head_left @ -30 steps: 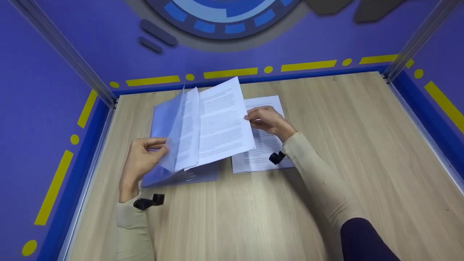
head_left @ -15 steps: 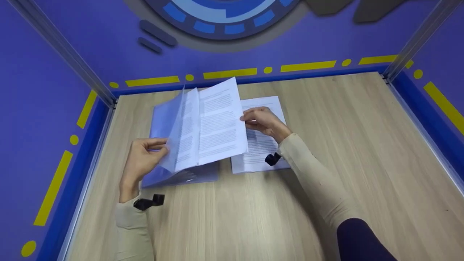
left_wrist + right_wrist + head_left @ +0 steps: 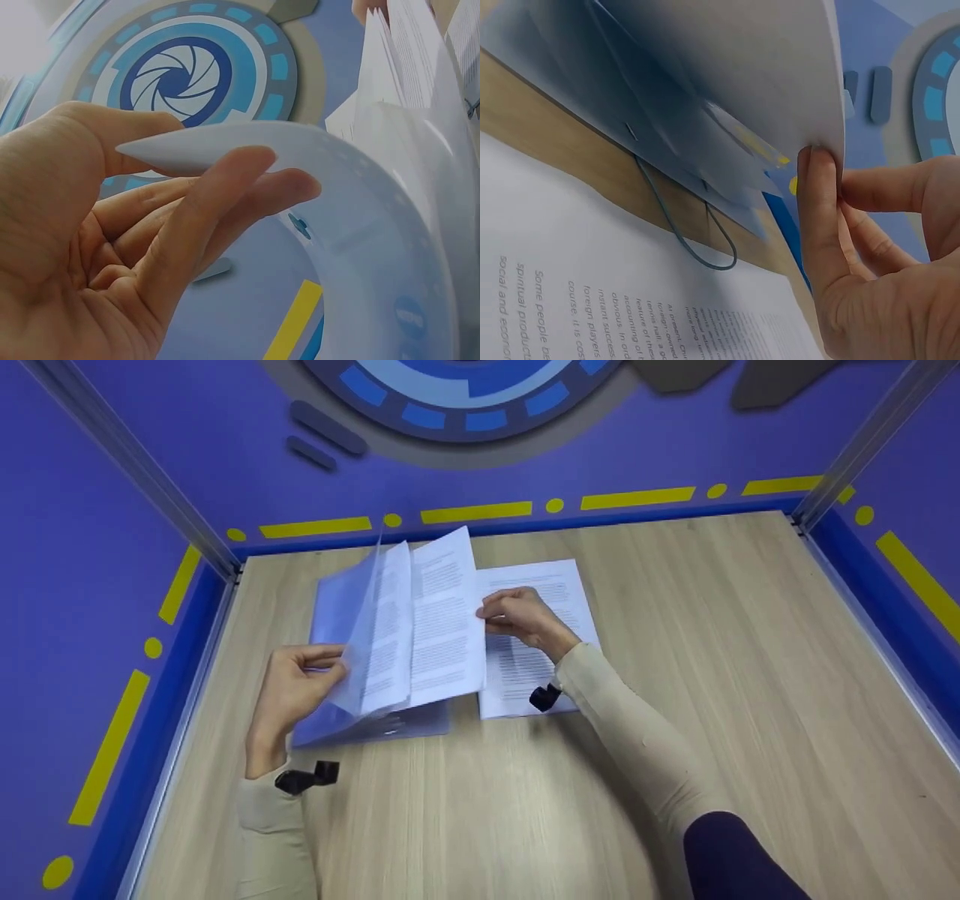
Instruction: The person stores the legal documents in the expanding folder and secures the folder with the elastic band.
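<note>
A translucent bluish plastic folder [image 3: 341,604] lies on the left half of the table, its clear flap [image 3: 360,202] lifted and bent over. My left hand [image 3: 292,690] pinches the edge of that flap between thumb and fingers. Printed paper sheets [image 3: 448,622] stand tilted in the folder, their left part seen through or beside the flap. At their right edge, my right hand [image 3: 525,616] pinches the sheets between thumb and fingers. Below that hand lies another printed sheet [image 3: 562,585], partly covered by it. A thin cord loop [image 3: 682,240] hangs from the folder's edge.
The wooden table [image 3: 750,660] is bounded by blue-purple panels [image 3: 637,442] at the back and both sides, with metal strips along the sides. Small black devices [image 3: 304,778] are worn on both wrists.
My right hand has moved left with the sheets, and their right edge now sits closer to the folder. More of the sheet lying on the table shows. My left hand stays in place.
</note>
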Demonstrator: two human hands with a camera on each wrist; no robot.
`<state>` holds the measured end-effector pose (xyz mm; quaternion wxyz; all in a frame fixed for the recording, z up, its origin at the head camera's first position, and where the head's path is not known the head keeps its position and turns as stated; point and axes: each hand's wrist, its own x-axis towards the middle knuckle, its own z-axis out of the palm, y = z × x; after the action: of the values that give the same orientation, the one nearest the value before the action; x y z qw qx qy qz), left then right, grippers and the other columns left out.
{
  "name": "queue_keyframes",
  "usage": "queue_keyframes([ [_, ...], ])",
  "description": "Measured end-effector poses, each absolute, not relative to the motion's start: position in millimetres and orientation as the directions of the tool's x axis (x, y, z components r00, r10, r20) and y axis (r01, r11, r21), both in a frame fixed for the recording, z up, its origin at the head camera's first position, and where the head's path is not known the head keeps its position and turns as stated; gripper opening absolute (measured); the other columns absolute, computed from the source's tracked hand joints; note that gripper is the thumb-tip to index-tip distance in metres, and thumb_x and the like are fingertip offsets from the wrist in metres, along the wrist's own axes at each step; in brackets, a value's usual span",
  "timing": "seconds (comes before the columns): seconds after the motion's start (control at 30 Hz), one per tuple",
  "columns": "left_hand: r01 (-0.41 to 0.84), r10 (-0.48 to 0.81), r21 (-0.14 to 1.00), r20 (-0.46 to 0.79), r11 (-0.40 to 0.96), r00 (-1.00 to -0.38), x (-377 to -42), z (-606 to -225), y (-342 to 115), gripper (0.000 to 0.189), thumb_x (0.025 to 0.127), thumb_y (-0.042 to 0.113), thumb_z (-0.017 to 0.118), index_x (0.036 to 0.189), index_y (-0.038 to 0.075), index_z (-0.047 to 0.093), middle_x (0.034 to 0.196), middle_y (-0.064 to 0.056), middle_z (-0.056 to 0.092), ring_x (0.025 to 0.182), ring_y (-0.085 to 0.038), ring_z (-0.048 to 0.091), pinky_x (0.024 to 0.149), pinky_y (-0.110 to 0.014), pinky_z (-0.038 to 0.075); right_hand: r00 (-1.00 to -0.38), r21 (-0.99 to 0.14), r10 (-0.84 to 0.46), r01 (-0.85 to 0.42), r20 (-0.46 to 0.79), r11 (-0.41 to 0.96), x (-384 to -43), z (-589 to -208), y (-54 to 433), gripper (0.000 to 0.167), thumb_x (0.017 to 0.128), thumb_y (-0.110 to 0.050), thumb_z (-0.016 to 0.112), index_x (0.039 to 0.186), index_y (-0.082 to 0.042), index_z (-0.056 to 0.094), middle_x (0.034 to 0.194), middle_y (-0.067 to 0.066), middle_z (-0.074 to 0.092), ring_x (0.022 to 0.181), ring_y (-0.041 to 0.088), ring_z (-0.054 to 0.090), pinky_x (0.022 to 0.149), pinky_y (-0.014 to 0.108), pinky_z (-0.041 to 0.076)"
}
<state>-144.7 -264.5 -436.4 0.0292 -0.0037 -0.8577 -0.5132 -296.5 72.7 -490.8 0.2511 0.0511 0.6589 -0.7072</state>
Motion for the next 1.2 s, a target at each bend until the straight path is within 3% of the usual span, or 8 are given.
queue_keyframes([
  [0.13, 0.038, -0.017, 0.885, 0.052, 0.465, -0.999, -144.5, -435.9, -264.7, 0.028, 0.095, 0.001, 0.072, 0.122, -0.006, 0.078, 0.118, -0.029, 0.076, 0.086, -0.005, 0.075, 0.074, -0.017, 0.06, -0.874, -0.911, -0.28, 0.412, -0.397, 0.006, -295.2, -492.2, 66.4, 0.022, 0.092, -0.002, 0.078, 0.113, 0.003, 0.073, 0.106, 0.014, 0.073, 0.085, 0.019, 0.074, 0.073, 0.026, 0.063],
  [0.27, 0.045, -0.012, 0.884, 0.058, 0.464, -0.998, -144.2, -435.4, -264.9, 0.028, 0.096, 0.002, 0.072, 0.123, -0.006, 0.077, 0.117, -0.03, 0.076, 0.081, -0.001, 0.074, 0.073, -0.017, 0.06, -0.876, -0.916, -0.286, 0.4, -0.388, 0.016, -293.9, -492.6, 59.7, 0.022, 0.092, -0.002, 0.078, 0.113, 0.003, 0.074, 0.103, 0.013, 0.074, 0.082, 0.017, 0.074, 0.072, 0.025, 0.063],
  [0.67, 0.05, -0.017, 0.88, 0.065, 0.472, -0.998, -146.2, -435.2, -263.2, 0.028, 0.096, 0.003, 0.073, 0.122, -0.007, 0.077, 0.119, -0.029, 0.076, 0.085, -0.005, 0.073, 0.073, -0.017, 0.059, -0.865, -0.92, -0.33, 0.391, -0.378, 0.029, -293.2, -492.7, 44.6, 0.02, 0.095, -0.003, 0.076, 0.114, 0.003, 0.072, 0.098, 0.01, 0.072, 0.079, 0.014, 0.072, 0.071, 0.024, 0.063],
  [1.2, 0.052, -0.027, 0.885, 0.073, 0.463, -0.997, -144.4, -437.1, -264.1, 0.027, 0.095, 0.001, 0.072, 0.121, -0.006, 0.078, 0.116, -0.029, 0.077, 0.083, 0.002, 0.073, 0.074, -0.016, 0.059, -0.874, -0.926, -0.326, 0.377, -0.359, 0.009, -290.9, -492.4, 18.1, 0.028, 0.095, 0.001, 0.073, 0.122, 0.009, 0.071, 0.099, 0.01, 0.071, 0.077, 0.013, 0.071, 0.071, 0.022, 0.062],
])
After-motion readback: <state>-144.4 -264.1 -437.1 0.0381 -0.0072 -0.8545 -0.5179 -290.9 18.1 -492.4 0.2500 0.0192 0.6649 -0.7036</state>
